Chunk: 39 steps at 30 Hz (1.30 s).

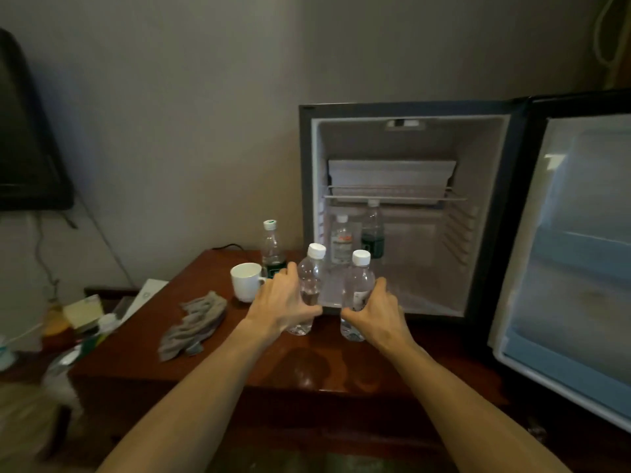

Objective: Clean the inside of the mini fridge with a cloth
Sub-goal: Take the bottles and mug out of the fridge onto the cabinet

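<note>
Left hand (281,302) and right hand (377,310) each grip a clear, white-capped plastic bottle (309,285) (358,291).

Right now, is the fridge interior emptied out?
No, two bottles stand inside the mini fridge under the wire shelf, while each hand grips another bottle in front of it.

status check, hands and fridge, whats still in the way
Left hand and right hand each grip a water bottle. Fridge open, two bottles inside. Cloth untouched on table.
</note>
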Tool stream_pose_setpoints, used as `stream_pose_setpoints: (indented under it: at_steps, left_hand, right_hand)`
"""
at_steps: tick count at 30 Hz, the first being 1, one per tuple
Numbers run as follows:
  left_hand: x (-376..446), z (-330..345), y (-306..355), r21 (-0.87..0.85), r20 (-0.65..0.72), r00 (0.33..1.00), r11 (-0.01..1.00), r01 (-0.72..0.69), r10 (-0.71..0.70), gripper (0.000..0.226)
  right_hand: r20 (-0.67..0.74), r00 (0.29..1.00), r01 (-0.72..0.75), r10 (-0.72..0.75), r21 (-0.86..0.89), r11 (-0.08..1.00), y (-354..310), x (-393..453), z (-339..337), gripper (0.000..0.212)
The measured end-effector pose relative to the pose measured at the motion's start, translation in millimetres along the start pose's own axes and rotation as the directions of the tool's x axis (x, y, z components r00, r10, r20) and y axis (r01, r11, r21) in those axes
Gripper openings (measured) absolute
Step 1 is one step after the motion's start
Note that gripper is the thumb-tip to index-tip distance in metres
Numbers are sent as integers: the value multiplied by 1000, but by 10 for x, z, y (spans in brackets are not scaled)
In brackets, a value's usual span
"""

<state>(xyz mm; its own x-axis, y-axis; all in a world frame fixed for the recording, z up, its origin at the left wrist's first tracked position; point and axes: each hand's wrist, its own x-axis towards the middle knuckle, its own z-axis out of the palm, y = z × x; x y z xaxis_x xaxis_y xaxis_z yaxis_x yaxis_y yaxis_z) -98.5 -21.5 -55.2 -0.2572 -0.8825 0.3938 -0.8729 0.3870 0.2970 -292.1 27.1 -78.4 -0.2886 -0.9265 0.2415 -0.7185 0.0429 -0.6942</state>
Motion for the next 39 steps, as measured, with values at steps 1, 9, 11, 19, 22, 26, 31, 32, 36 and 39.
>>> stream_pose_setpoints:
  at_steps: [1,9,11,19,22,26,31,32,36,39]
  left_hand:
    - [-48,-60,-117,8,-5,1000,1000,19,-19,70]
    - [-187,-244,-1002,-13,-16,972,972,235,-235,66]
    - [-157,-222,-1139,-63,-24,962,961,269,-271,62]
    - [204,152,-1532,-183,-19,957,942,281,-289,66]
    - [312,287,-1605,-206,-16,961,941,268,-277,73]
    - [442,400,-1696,-268,-9,956,922,280,-293,72]
    - [549,488,-1750,-224,-28,950,928,297,-311,71]
    - [562,497,-1748,-217,-18,949,928,304,-315,73]
    - [576,466,-1692,-126,60,944,936,329,-324,72]
    - [527,409,-1646,34,115,943,950,310,-312,66]
  right_hand:
    - [22,1000,15,-15,10,1000,-85,-19,95,71]
    - [116,988,97,-105,79,992,-719,142,918,67]
    - [137,984,107,-117,79,991,-805,236,1097,71]
    - [180,980,67,-79,68,995,-840,672,1714,77]
    - [148,987,45,-56,79,996,-796,799,1808,77]
    - [134,990,30,-43,97,995,-756,974,1867,79]
    - [146,989,27,-39,85,996,-750,1095,1902,82]
    - [153,987,27,-39,81,996,-755,1111,1906,85]
    - [196,980,12,-21,48,999,-793,1115,1892,84]
    - [245,969,-2,11,-37,999,-787,1048,1847,71]
